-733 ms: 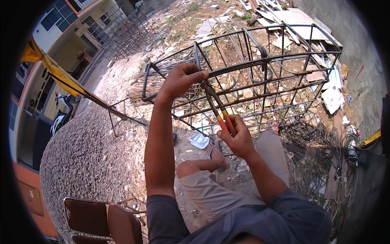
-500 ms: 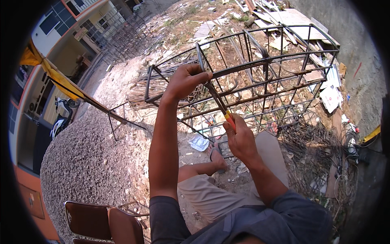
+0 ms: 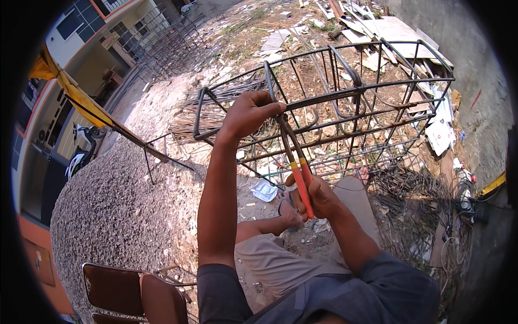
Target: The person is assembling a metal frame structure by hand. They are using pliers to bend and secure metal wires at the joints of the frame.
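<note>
A long cage of dark steel rebar (image 3: 324, 99) stretches across in front of me, its bars joined by bent square stirrups. My left hand (image 3: 249, 114) is closed around the top bar where a stirrup crosses it, thumb lying along the bar. In my right hand (image 3: 318, 198) is a pair of pincers (image 3: 300, 178) with red and yellow grips, held with the handles a little apart. The jaws point up to the crossing right beside my left thumb. Whether they grip a tie wire there is too small to tell.
Loose rebar rods (image 3: 199, 116) lie behind the cage. A gravel heap (image 3: 118, 227) rises at the left, with a brown chair (image 3: 116, 289) near it. Boards and scrap (image 3: 388, 32) lean by the grey wall (image 3: 480, 113). Tangled wire (image 3: 404, 186) lies at the right.
The pincers have swung more upright and their handles now show spread apart. My right hand has moved lower, with its fingers loosened around the grips. My left hand stays on the bar.
</note>
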A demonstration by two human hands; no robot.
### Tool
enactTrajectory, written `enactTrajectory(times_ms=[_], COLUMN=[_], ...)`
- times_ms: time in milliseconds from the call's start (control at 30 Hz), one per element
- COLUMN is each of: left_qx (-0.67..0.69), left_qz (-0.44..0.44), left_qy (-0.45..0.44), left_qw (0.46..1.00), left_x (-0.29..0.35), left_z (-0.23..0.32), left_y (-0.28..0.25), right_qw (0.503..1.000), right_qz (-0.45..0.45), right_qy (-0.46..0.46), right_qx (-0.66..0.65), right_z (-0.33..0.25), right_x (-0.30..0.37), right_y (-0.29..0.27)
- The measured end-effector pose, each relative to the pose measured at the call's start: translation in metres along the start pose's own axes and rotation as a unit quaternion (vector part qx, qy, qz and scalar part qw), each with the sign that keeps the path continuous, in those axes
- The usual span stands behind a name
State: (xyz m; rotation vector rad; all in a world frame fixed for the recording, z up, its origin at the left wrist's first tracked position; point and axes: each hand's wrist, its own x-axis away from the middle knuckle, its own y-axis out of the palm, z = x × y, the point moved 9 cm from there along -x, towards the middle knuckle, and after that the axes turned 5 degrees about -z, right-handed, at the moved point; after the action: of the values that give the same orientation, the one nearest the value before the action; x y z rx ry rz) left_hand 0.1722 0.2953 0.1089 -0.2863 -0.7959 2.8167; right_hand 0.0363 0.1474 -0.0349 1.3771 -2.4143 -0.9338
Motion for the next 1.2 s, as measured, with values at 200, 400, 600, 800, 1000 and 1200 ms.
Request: enactTrajectory(times_ms=[200, 400, 600, 800, 1000, 1200], left_qx=[-0.045, -0.037, -0.076, -0.082, -0.097, -0.116], left_qz=[0.01, 0.006, -0.003, 0.026, 0.029, 0.044], left_qy=[-0.023, -0.004, -0.008, -0.016, -0.011, -0.031], left_qw=[0.999, 0.999, 0.997, 0.996, 0.995, 0.992], left_x=[-0.005, -0.005, -0.007, -0.02, -0.024, -0.03], left_z=[0.001, 0.007, 0.006, 0.009, 0.012, 0.012], left_y=[-0.003, 0.0, 0.006, 0.007, 0.003, 0.001], right_qw=[0.752, 0.75, 0.67, 0.632, 0.402, 0.791], right_qz=[0.312, 0.197, 0.064, 0.119, 0.249, 0.194], right_qy=[-0.04, 0.004, 0.131, 0.028, -0.216, -0.112], right_qx=[0.58, 0.632, 0.728, 0.765, 0.854, 0.569], right_z=[-0.08, -0.113, -0.17, -0.182, -0.164, -0.123], right_x=[0.04, 0.04, 0.036, 0.042, 0.068, 0.037], right_y=[-0.009, -0.013, -0.042, -0.049, 0.016, -0.053])
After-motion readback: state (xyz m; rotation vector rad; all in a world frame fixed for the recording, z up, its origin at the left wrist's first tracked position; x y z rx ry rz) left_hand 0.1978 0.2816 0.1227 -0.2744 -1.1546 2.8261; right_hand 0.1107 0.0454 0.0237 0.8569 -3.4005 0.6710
